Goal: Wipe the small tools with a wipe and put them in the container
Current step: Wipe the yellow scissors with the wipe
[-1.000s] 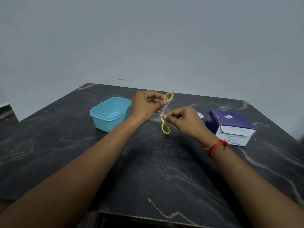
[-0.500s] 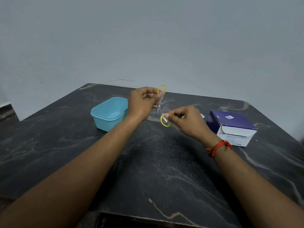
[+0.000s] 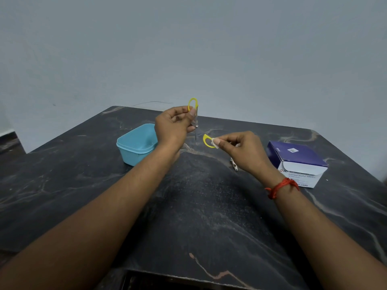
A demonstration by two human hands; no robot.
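Small scissors with yellow loop handles [image 3: 193,114] are held in the air above the dark table. My left hand [image 3: 173,127] grips them near the upper yellow loop, with the metal blade pointing down. My right hand [image 3: 240,149] pinches a small white wipe [image 3: 215,142] against the lower yellow loop [image 3: 206,140], which is spread away from the upper one. The light blue container [image 3: 136,143] stands open to the left of my left hand. A small metal tool, perhaps a nail clipper [image 3: 234,164], lies on the table under my right hand.
A purple and white box of alcohol swabs [image 3: 297,162] sits at the right of the dark marble-patterned table [image 3: 199,216]. A grey wall rises behind the table's far edge. The near edge lies close to my forearms.
My left hand has lifted the upper loop higher. The right hand with the wipe has pulled the lower loop rightward, so the scissors have spread open. The metal tool under my right hand has come into sight.
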